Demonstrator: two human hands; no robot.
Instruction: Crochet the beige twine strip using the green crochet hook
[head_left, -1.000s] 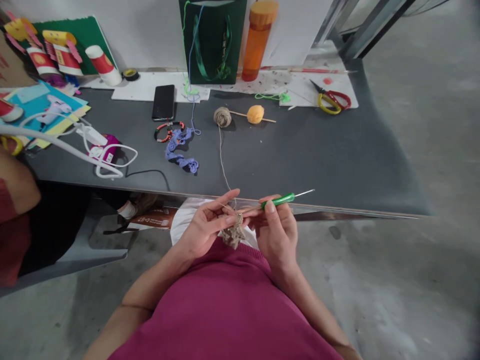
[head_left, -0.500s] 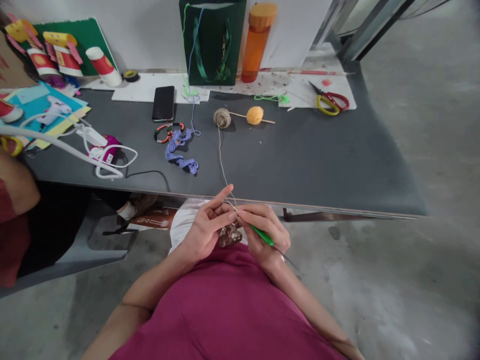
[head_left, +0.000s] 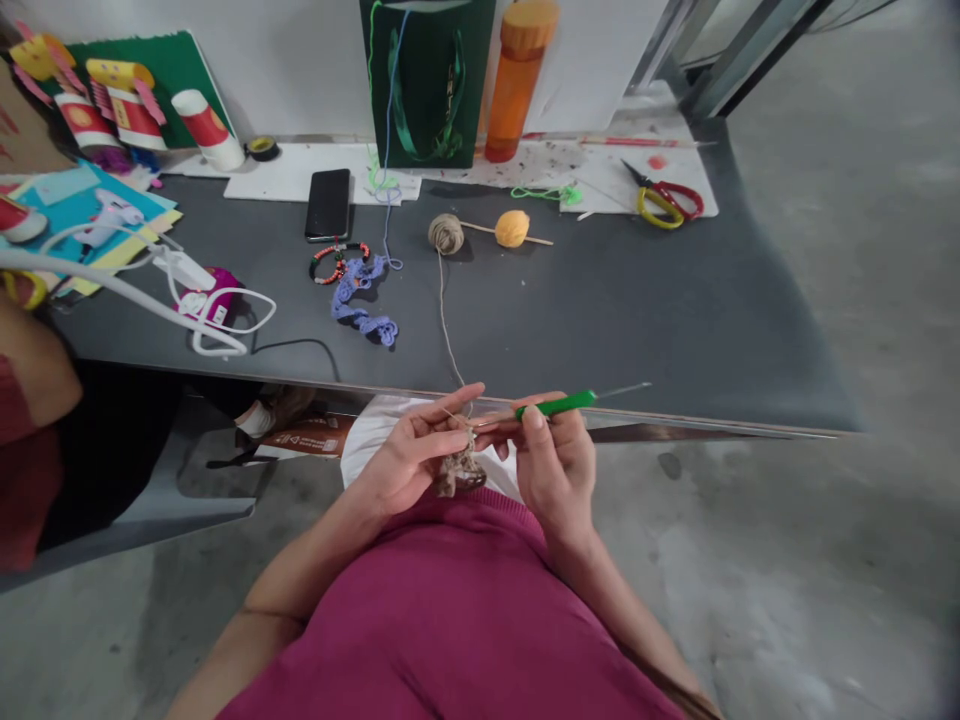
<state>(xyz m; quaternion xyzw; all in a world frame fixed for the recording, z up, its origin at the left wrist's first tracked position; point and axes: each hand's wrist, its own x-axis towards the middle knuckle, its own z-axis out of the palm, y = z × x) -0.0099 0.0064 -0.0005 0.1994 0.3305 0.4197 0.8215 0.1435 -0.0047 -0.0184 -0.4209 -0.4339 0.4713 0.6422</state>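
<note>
My left hand (head_left: pixel 409 450) pinches a small tan crochet piece (head_left: pixel 460 472) at its top edge, with its fingers spread and the yarn running over them. My right hand (head_left: pixel 553 455) grips a green-handled crochet hook (head_left: pixel 555 405), whose steel shaft points right and whose tip end meets the piece between my hands. A thin tan yarn strand (head_left: pixel 443 320) runs across the dark table up to a tan yarn ball (head_left: pixel 446 233).
On the dark grey table (head_left: pixel 600 310) lie a phone (head_left: pixel 328 204), a beaded bracelet (head_left: pixel 339 262), blue crochet chain (head_left: pixel 360 300), red-and-yellow scissors (head_left: pixel 664 203) and an orange yarn ball on a stick (head_left: pixel 512 229). A person's red sleeve (head_left: pixel 22 450) shows at far left.
My right hand has turned the hook from pointing down and right to pointing right, level with the table edge. My hands have drawn slightly apart, and the piece hangs in much the same place.
</note>
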